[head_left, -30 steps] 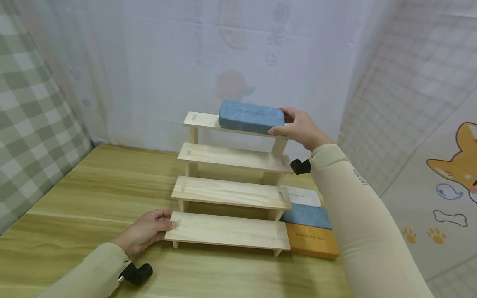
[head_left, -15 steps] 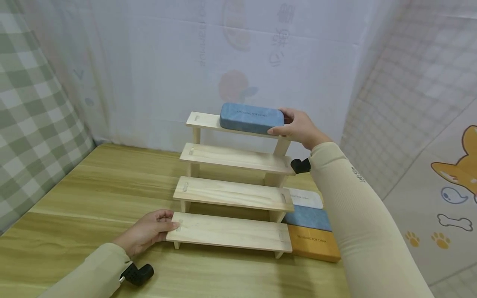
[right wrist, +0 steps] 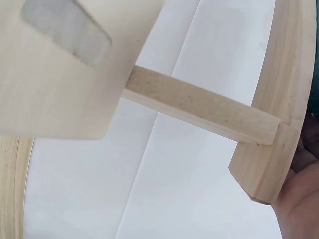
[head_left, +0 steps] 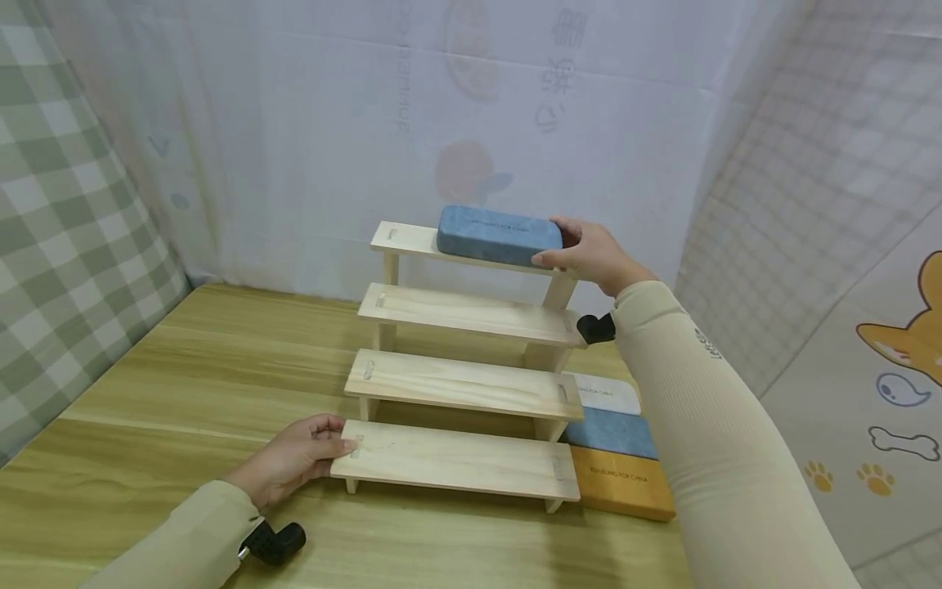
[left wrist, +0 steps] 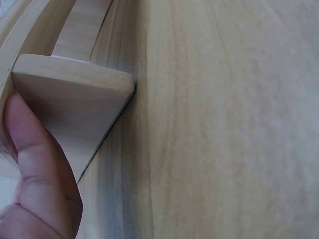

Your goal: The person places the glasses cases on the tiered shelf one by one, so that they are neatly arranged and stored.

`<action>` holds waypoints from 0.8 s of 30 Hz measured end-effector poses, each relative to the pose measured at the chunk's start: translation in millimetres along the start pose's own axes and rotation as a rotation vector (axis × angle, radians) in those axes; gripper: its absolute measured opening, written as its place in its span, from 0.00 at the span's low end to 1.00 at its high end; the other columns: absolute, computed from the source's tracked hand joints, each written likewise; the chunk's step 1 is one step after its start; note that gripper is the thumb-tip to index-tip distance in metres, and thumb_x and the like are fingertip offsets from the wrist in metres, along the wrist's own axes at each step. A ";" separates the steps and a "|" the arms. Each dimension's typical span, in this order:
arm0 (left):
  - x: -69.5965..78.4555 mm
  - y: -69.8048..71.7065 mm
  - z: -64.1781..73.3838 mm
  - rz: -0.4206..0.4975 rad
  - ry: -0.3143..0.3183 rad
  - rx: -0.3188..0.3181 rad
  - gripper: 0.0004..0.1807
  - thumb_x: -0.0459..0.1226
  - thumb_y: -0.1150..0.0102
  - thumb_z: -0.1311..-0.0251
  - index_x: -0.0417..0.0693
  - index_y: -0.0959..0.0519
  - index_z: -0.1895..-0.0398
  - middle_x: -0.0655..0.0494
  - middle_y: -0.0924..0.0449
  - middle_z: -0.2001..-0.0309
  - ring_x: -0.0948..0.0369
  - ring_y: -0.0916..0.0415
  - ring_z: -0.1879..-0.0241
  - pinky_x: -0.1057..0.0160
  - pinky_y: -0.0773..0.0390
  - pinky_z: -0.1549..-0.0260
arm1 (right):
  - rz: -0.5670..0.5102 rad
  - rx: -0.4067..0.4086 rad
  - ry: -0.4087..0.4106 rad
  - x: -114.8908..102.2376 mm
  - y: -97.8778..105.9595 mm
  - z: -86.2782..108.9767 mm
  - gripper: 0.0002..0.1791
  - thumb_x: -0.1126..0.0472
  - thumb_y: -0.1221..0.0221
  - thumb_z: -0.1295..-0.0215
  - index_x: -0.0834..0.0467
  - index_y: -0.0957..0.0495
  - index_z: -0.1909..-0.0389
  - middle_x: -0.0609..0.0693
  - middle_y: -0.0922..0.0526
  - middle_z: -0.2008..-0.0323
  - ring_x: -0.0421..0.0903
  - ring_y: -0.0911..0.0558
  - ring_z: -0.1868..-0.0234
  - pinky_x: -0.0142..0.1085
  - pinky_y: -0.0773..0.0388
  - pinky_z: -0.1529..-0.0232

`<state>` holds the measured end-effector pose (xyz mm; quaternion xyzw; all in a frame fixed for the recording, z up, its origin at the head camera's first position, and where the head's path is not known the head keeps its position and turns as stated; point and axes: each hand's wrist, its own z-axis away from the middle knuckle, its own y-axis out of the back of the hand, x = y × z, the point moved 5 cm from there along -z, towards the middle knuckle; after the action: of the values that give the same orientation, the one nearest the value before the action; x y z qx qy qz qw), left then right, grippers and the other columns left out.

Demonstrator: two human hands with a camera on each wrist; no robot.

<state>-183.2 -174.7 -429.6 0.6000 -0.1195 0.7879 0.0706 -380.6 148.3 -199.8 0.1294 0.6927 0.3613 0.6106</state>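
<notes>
A four-step wooden display stand [head_left: 471,380] stands on the table in the head view. On its top shelf, towards the right, lies a blue glasses case [head_left: 496,235] with dark lettering. My right hand [head_left: 596,255] holds the right end of this case, thumb at the front and fingers behind. My left hand [head_left: 298,458] pinches the left end of the lowest shelf, thumb on top. In the left wrist view the thumb [left wrist: 37,164] lies against the stand's wood beside a support leg. The right wrist view catches only part of the right hand [right wrist: 301,199] by a shelf end.
Right of the stand lie a white case [head_left: 607,393], a second blue case [head_left: 614,431] and an orange case [head_left: 624,483], partly hidden by the shelves. A white printed curtain [head_left: 309,164] hangs behind. Checked cloth [head_left: 74,245] borders the table [head_left: 184,393] on the left.
The head view has shifted slightly, so the stand appears a little further right. Both hands keep their hold on the blue glasses case and the lowest shelf.
</notes>
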 end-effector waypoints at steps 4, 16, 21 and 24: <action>0.7 -2.1 -0.3 0.012 -0.004 -0.007 0.29 0.31 0.44 0.35 0.22 0.44 0.39 0.46 0.26 0.52 0.60 0.23 0.59 0.62 0.19 0.60 | 0.014 -0.008 -0.005 0.5 0.8 0.3 0.45 0.56 0.37 0.36 0.54 0.51 0.24 0.55 0.32 0.40 0.47 0.30 0.52 0.40 0.28 0.53; 0.1 -5.7 -3.5 0.016 -0.002 -0.008 0.31 0.31 0.44 0.35 0.21 0.45 0.37 0.44 0.27 0.50 0.60 0.23 0.58 0.62 0.19 0.60 | 0.013 -0.018 -0.019 3.0 4.3 6.5 0.47 0.55 0.38 0.35 0.54 0.57 0.23 0.55 0.48 0.26 0.52 0.43 0.29 0.49 0.39 0.33; -1.3 -6.6 -3.9 0.017 0.003 -0.007 0.32 0.31 0.44 0.35 0.21 0.47 0.37 0.43 0.28 0.49 0.60 0.24 0.58 0.62 0.19 0.59 | 0.036 0.056 0.046 5.2 11.2 13.6 0.49 0.52 0.36 0.38 0.51 0.55 0.23 0.53 0.44 0.27 0.51 0.42 0.29 0.49 0.38 0.33; -1.6 -5.7 -3.8 0.017 0.006 -0.006 0.32 0.31 0.44 0.35 0.21 0.48 0.36 0.44 0.28 0.49 0.61 0.24 0.58 0.63 0.19 0.59 | 0.053 0.142 0.103 5.5 18.8 23.8 0.48 0.50 0.35 0.39 0.51 0.52 0.24 0.53 0.39 0.30 0.50 0.39 0.30 0.51 0.37 0.33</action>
<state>-184.8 -168.1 -431.6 0.5965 -0.1265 0.7898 0.0662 -364.4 173.2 -191.4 0.1719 0.7435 0.3335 0.5536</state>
